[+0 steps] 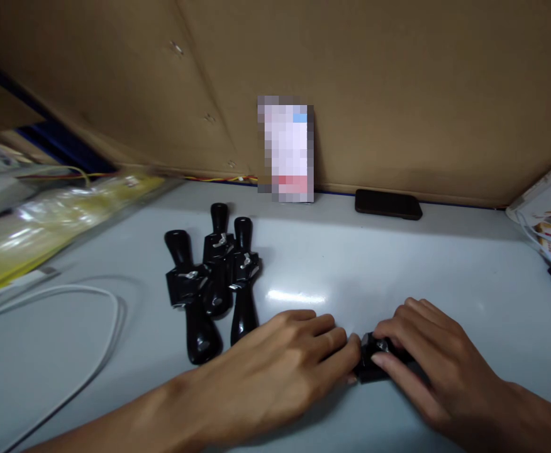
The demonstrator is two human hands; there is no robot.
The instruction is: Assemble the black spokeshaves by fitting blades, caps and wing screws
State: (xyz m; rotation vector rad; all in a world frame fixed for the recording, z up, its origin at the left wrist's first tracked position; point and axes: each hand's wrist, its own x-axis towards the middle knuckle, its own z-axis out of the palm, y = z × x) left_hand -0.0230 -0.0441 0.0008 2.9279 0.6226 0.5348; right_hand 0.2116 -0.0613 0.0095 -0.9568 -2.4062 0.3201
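Between my hands, a black glossy piece (pixel 371 360) lies low over the table, with a blocky middle and a small silver metal part on top. My right hand (pixel 440 358) is closed on its right side, thumb and fingers pinching the block. My left hand (pixel 299 365) is closed at its left side, fingers curled down against it; the piece's ends are hidden under the hands. Left of them lie three similar black pieces (pixel 188 284), (pixel 219 248), (pixel 244 270), each with a narrow knob, a blocky middle with silver metal bits, and a thicker rounded handle.
A pixelated upright screen (pixel 287 148) leans on the cardboard wall (pixel 421 94). A dark phone (pixel 389 204) lies beside it. A white cable (pixel 110 327) loops at left, near plastic-wrapped yellow material (pixel 68 220). A white plastic bag (pixel 549 201) sits at right.
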